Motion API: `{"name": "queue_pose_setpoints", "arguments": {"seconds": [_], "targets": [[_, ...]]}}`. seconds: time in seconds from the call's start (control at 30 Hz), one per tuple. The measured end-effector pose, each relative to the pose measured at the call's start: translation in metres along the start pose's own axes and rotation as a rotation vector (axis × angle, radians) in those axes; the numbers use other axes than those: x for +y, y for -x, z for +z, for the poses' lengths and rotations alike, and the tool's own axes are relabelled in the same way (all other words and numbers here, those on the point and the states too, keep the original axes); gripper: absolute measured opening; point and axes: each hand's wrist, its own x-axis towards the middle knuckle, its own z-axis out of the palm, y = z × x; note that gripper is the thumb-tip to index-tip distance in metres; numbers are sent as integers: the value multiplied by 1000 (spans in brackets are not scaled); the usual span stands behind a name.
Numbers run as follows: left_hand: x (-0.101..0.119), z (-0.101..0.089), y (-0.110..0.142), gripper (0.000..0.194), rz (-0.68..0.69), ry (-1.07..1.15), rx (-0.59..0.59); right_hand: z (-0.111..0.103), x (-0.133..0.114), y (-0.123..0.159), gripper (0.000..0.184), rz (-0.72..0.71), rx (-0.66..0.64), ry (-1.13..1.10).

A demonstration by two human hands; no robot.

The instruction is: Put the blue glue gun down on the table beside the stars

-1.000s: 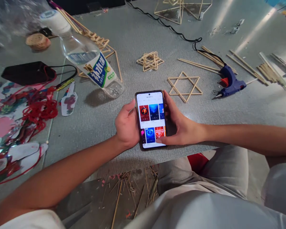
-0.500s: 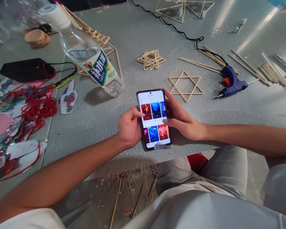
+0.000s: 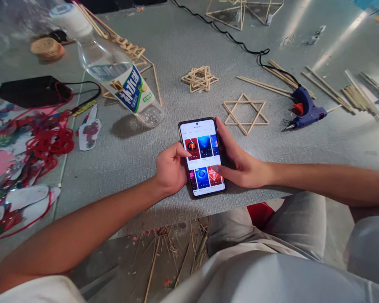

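Observation:
A smartphone (image 3: 204, 162) with a lit screen of colourful tiles is held just above the table's front edge. My left hand (image 3: 172, 168) grips its left side, thumb over the screen's edge. From the right, my right hand (image 3: 243, 162) holds the other side, its thumb over the lower tiles and its fingers partly hidden behind the phone. Beyond the phone lie a flat six-pointed star of thin sticks (image 3: 245, 113) and a smaller, layered stick star (image 3: 200, 78). A clear drink bottle (image 3: 113, 71) with a blue and green label stands behind my left hand.
A blue glue gun (image 3: 308, 108) with a black cord (image 3: 221, 29) lies at right, near loose sticks (image 3: 328, 90). Red cord (image 3: 55, 136), cut-outs and a black box (image 3: 34, 91) crowd the left. Stick frames (image 3: 243, 12) stand at the back; scrap sticks (image 3: 164, 248) litter the floor.
My right thumb has moved slightly down and left over the screen. Both hands still hold the phone; the view has shifted a little.

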Motion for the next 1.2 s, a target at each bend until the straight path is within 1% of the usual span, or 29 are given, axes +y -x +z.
{"name": "queue_pose_setpoints", "arguments": {"seconds": [0.07, 0.17, 0.33, 0.4, 0.5, 0.57, 0.63, 0.77, 0.83, 0.9, 1.0, 1.07, 1.13, 1.2], "targets": [[1, 1, -1, 26, 26, -20, 33, -1, 1, 0, 122, 26, -24, -61], [3, 2, -1, 24, 21, -12, 61, 0, 1, 0, 123, 73, -16, -121], [5, 3, 1, 25, -9, -2, 44, 4, 1, 0, 134, 61, 57, -19], [5, 5, 1, 28, 3, 6, 39, 2, 2, 1, 127, 48, 41, -24], [5, 8, 2, 28, 28, 20, 54, -3, 3, 2, 112, 72, 16, -137], [6, 10, 2, 29, 28, 22, 66, -5, 4, 2, 109, 85, 21, -174], [7, 11, 2, 29, 12, 25, 65, -4, 5, 2, 113, 68, 29, -121], [7, 9, 3, 30, 4, 13, 31, 2, 4, 1, 131, 36, 38, 36], [6, 8, 2, 31, 10, 8, 26, 2, 4, 1, 133, 32, 48, 58], [5, 7, 2, 32, 7, 17, 21, 1, 4, 1, 128, 34, 45, 27], [5, 8, 1, 33, 5, 36, 29, -5, 4, 2, 118, 57, 0, -106], [6, 9, 1, 33, 11, 50, 47, -7, 4, 2, 115, 91, -11, -176], [6, 10, 1, 31, 14, 59, 45, -7, 3, 2, 114, 109, 5, -191], [6, 10, 1, 29, 4, 56, 32, -6, 3, 2, 115, 90, 6, -173]]}}
